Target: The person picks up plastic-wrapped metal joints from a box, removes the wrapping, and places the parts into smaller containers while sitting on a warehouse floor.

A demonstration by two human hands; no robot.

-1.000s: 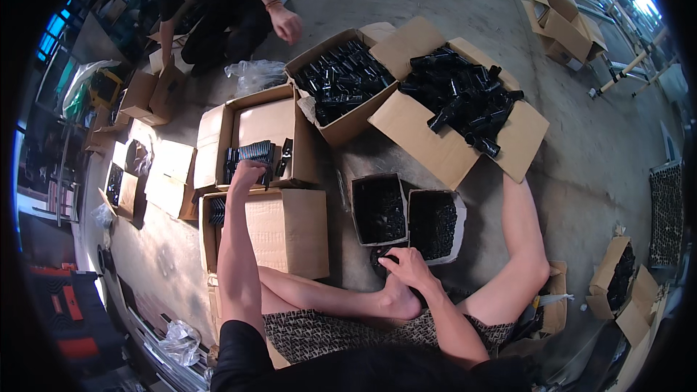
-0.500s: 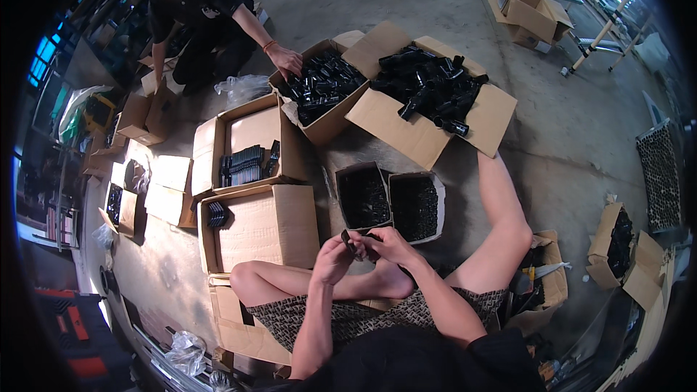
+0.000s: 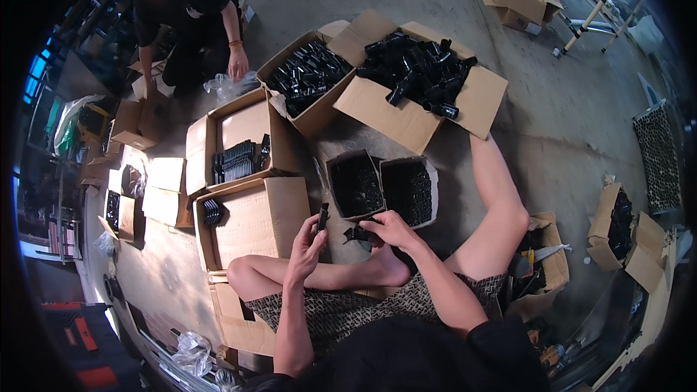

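Note:
My left hand [image 3: 308, 245] is closed on a small, flat black part [image 3: 323, 216], held upright between thumb and fingers. A short gap to its right, my right hand [image 3: 394, 231] pinches another dark, irregular black part [image 3: 356, 234]; its exact kind is too small to make out. Just beyond my hands stand two small open cartons side by side, the left carton [image 3: 353, 214] and the right carton [image 3: 435, 196], both holding many small black pieces. Left of my left hand lies a large open box [image 3: 250, 229] with a short row of black parts [image 3: 212, 212] in its corner.
Behind it, another box [image 3: 239, 120] holds stacked black parts [image 3: 236, 162]. Farther off stand a box of black pieces [image 3: 319, 120] and a flapped box [image 3: 392, 120] heaped with black tubular parts [image 3: 417, 72]. A co-worker [image 3: 178, 18] kneels at the far left. A carton [image 3: 555, 265] stands beside my right knee.
My hands have moved apart, each with a black part in it; before, they were together. The co-worker's hand has left the box of black pieces and hangs over the clear plastic bag.

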